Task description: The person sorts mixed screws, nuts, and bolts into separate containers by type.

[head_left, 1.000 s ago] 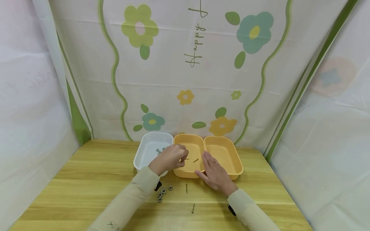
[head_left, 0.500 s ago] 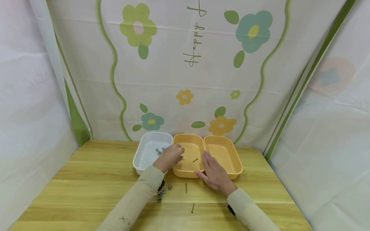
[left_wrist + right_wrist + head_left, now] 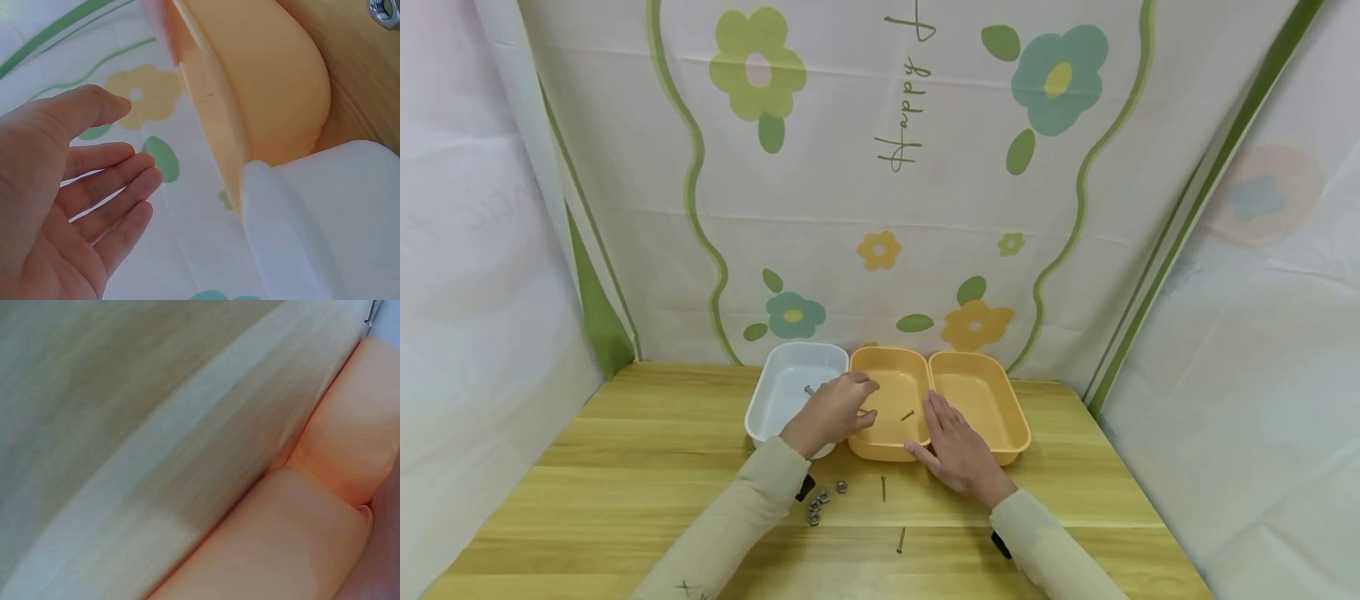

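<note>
My left hand (image 3: 831, 410) hovers over the border between the white tray (image 3: 758, 408) and the middle yellow tray (image 3: 887, 452). In the left wrist view, that hand (image 3: 94, 181) has thumb and fingers apart, with nothing between them. A small screw (image 3: 907, 415) lies in the middle tray; another thin screw (image 3: 862, 411) shows beside my left fingertips, partly hidden. Bolts (image 3: 808, 390) in the white tray are partly covered by the hand. My right hand (image 3: 958, 450) rests with straight fingers along the rims where the middle tray meets the right yellow tray (image 3: 1018, 429).
Several hex nuts (image 3: 820, 500) are grouped on the wooden table (image 3: 625, 500) in front of the white tray. Two screws lie before the middle tray, a nearer screw (image 3: 901, 540) and a farther screw (image 3: 883, 489). A flowered cloth (image 3: 820, 192) hangs behind the trays.
A second ago my left fingers pinched a screw over the middle tray; now they have spread and let it go, and the hand has shifted slightly left. My right hand has stayed in place.
</note>
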`<act>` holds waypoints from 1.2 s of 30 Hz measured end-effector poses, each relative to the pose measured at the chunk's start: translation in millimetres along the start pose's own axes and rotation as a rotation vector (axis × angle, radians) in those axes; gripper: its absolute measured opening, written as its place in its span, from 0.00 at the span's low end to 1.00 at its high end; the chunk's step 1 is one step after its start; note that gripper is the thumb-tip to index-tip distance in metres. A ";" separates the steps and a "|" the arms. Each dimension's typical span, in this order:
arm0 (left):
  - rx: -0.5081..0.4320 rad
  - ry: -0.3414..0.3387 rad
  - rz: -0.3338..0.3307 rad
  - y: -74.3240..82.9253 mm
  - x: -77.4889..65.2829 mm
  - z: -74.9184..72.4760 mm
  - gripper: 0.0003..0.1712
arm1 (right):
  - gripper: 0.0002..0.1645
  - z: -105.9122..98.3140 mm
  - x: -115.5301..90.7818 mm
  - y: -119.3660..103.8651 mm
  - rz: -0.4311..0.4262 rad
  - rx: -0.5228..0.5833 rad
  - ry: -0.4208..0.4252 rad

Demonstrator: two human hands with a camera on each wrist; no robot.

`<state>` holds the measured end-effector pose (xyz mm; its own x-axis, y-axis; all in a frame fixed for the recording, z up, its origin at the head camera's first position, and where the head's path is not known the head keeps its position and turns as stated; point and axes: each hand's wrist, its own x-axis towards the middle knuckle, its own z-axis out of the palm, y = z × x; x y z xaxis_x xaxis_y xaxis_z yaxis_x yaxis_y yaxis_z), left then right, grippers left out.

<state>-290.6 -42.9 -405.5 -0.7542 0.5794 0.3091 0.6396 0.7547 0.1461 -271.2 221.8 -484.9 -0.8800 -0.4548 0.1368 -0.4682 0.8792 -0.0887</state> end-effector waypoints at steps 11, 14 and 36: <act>-0.044 -0.018 0.055 19.0 -16.3 -12.2 0.23 | 0.55 1.7 -0.9 -1.2 0.000 -0.014 0.010; -0.062 -0.032 0.063 22.0 -21.0 -12.2 0.22 | 0.55 0.8 -1.3 -1.3 -0.001 -0.007 0.013; -0.198 -0.153 0.108 54.0 -58.0 2.8 0.21 | 0.55 -0.8 -1.2 -1.7 -0.002 0.004 0.015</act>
<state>-212.7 -34.8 -418.1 -0.6842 0.7042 0.1895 0.7227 0.6201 0.3053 -269.2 221.0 -484.1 -0.8777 -0.4545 0.1520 -0.4704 0.8776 -0.0921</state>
